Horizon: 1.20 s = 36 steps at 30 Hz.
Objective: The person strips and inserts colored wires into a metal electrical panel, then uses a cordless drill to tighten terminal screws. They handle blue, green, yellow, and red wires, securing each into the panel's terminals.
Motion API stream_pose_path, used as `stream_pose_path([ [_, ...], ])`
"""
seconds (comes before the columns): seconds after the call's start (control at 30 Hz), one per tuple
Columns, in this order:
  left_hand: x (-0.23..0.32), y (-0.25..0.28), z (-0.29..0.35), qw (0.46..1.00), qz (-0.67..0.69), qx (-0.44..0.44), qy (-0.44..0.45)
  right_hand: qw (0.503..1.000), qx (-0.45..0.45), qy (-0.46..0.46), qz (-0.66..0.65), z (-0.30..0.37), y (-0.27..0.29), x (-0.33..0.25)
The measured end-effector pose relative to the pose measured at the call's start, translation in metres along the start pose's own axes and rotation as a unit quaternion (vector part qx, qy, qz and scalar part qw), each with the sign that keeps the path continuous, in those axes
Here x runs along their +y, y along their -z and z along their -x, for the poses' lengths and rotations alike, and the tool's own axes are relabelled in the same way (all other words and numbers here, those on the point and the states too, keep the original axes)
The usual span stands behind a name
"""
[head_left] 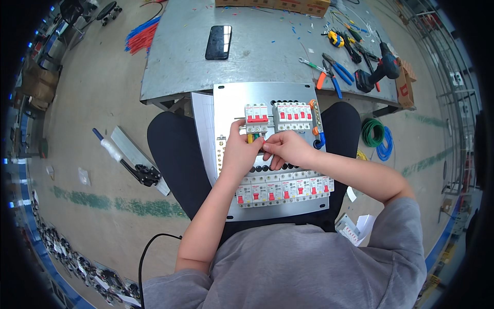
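Note:
A metal mounting plate point(231, 98) rests across my lap, tilted against the table edge. On its upper part sit a circuit breaker with red levers point(257, 117) and a row of narrower breakers point(293, 116). Yellow and green wires point(251, 138) come out under the left breaker. My left hand point(241, 149) is closed there, thumb and finger pinched at the wires. From the right, my right hand point(289, 148) meets it, fingertips closed on a short bit of red wire point(264, 139), mostly hidden by the fingers. A longer breaker row point(283, 190) lines the plate's lower part.
The grey table point(180, 72) ahead holds a phone point(218, 42), pliers point(339, 72), a cordless drill point(378, 69) and a cardboard box point(278, 5). Coils of green wire point(372, 132) and blue wire point(385, 144) lie on the floor at right; a long-handled tool point(134, 165) lies at left.

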<state>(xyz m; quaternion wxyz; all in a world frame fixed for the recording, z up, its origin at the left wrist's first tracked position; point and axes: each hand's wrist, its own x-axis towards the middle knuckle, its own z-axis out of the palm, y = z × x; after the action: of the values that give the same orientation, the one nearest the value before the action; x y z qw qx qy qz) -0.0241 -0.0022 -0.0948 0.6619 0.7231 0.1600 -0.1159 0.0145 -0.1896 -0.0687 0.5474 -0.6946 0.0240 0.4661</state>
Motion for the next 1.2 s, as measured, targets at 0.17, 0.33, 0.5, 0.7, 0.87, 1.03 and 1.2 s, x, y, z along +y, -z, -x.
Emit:
stream_pose_path([
  [0.17, 0.007, -0.001, 0.002, 1.000, -0.017, -0.001, 0.006, 1.000, 0.017, -0.005, 0.017, -0.001, -0.001, 0.001],
  [0.33, 0.009, -0.001, 0.003, 0.999, -0.046, 0.004, 0.001, 0.999, 0.030, -0.036, -0.010, 0.002, -0.006, -0.004],
  [0.5, 0.017, 0.000, 0.004, 0.999, -0.046, 0.002, 0.018, 0.991, 0.045, -0.036, -0.120, 0.002, -0.011, 0.004],
  [0.7, 0.019, 0.003, 0.005, 0.993, 0.085, 0.001, 0.079, 0.996, 0.050, -0.026, -0.073, 0.007, -0.013, -0.001],
  [0.87, 0.011, -0.002, 0.002, 0.994, 0.089, 0.014, 0.068, 0.997, 0.037, -0.020, -0.065, 0.004, -0.008, 0.000],
  [1.03, 0.007, -0.002, -0.002, 0.998, 0.049, 0.013, 0.047, 0.998, 0.016, -0.041, -0.055, 0.005, 0.001, -0.001],
  [1.2, 0.008, -0.004, -0.002, 0.996, 0.056, 0.017, 0.060, 0.997, 0.018, -0.049, -0.057, 0.003, 0.002, 0.001],
])
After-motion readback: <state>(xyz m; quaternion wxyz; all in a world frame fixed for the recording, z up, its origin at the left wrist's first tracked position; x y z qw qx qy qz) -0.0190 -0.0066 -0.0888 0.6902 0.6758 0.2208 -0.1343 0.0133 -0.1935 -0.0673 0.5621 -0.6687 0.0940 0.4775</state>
